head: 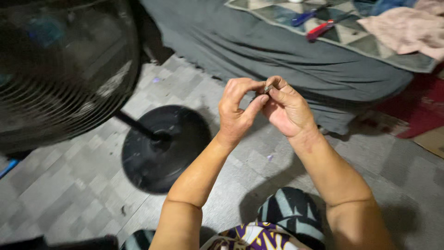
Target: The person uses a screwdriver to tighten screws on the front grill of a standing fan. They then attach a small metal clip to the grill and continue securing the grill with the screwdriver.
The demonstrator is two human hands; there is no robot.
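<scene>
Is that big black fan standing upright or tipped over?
Tipped. The fan leans: its pole slants up from the round base, which lies flat on the tiled floor, left of both hands.

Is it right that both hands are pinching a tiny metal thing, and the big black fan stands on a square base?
Not quite. The head view shows the fan on a round black base, not a square one. The left hand and right hand do pinch a tiny metal piece.
</scene>
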